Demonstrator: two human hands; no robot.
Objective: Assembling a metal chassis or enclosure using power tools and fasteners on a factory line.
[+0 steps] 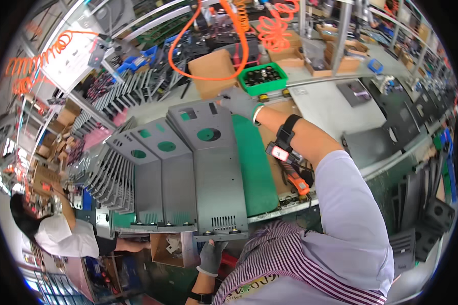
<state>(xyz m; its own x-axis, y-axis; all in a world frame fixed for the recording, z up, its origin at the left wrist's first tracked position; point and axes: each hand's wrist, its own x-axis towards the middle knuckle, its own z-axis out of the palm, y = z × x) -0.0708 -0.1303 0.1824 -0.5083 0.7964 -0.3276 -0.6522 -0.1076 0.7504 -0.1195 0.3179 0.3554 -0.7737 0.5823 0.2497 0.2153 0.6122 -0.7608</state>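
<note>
Head view: a person in grey gloves works at a table [325, 109] with a green mat [252, 162].
Left hand [211, 254]: holds the near end of a long grey metal panel with a round hole [213, 168].
Right hand [239, 101]: holds the far end of the same panel.
Panel: lies flat on the table, partly over the green mat.
Beside it: two more grey metal panels [158, 173], touching side by side.
Further back: a green bin of small dark parts [263, 77] and a brown cardboard box [212, 71].
</note>
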